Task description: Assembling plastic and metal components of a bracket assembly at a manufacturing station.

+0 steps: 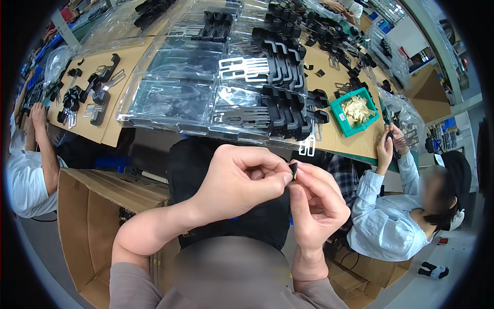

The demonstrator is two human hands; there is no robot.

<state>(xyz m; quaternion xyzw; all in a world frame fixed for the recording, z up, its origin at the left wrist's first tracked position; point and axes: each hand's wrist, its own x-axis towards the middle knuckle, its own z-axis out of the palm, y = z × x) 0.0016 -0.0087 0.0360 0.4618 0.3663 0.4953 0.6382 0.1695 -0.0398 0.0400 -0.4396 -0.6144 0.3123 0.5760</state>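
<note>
Centrally, a small black piece (294,169) with a pale edge sits between the fingertips of both hands, raised in front of the near table edge. The left hand (242,177) pinches it from the left; the right hand (319,203) has thumb and forefinger narrowed on it from the right. The fingers partly cover the piece.

Directly beyond the hands, a clear plastic tray (170,98) occupies the table (128,64). Black brackets (280,110) with metal strips fill its right side. A metal strip end (307,147) projects over the near edge, just beyond the right hand. Farther right stands a green bin (338,118) of pale scraps (357,109). Loose black parts (105,98) lie left of the tray. An open cardboard box (110,190) stands near left. A co-worker (388,221) sits at right.
</note>
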